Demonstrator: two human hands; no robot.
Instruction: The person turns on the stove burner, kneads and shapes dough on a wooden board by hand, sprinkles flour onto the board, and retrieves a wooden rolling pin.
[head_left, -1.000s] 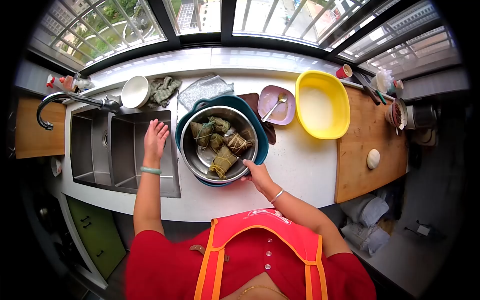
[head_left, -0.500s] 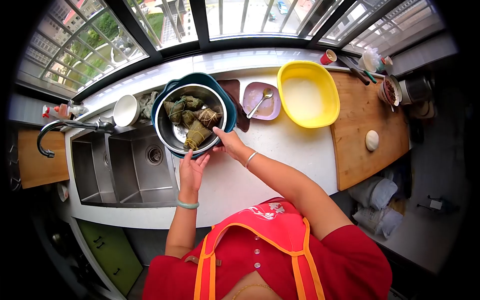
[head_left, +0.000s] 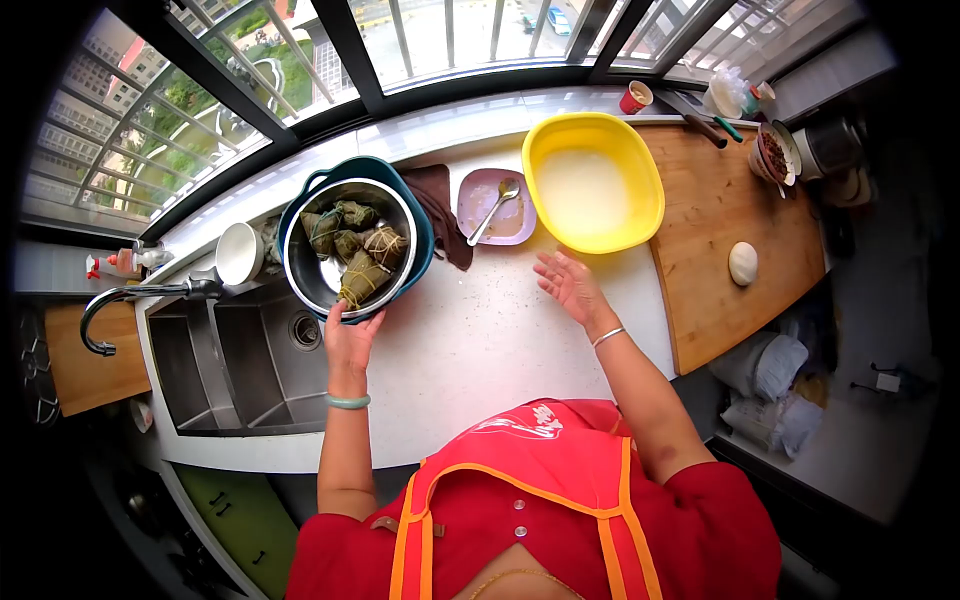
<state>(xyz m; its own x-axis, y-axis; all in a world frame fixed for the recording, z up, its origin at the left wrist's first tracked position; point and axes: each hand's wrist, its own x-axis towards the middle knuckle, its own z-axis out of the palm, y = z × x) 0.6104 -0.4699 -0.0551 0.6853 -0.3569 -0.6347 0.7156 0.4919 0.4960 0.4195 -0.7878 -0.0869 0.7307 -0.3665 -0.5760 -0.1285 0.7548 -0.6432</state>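
A steel bowl (head_left: 401, 254) holding several leaf-wrapped, string-tied zongzi (head_left: 362, 278) sits inside a teal basin (head_left: 423, 238) beside the sink. At the near rim is my left hand (head_left: 350, 345), its fingers spread and reaching up against the bowl's edge; the contact of some fingertips is partly hidden. My right hand (head_left: 577, 292) hovers over the white counter with fingers apart and nothing in it. Just beyond it stands a yellow basin (head_left: 640, 225) with whitish contents. Left of that basin, a lilac dish (head_left: 512, 232) carries a metal spoon (head_left: 492, 212).
A double steel sink (head_left: 255, 365) with a curved faucet (head_left: 130, 292) lies left. A wooden board (head_left: 710, 300) with a dough ball (head_left: 743, 264) is at right. A white bowl (head_left: 240, 254), brown cloth (head_left: 437, 205), red cup (head_left: 635, 98) and filled bowl (head_left: 778, 155) line the back.
My right hand has let go of the bowl's rim and moved right toward the yellow basin. My left hand stays at the bowl. The whole view has shifted slightly.
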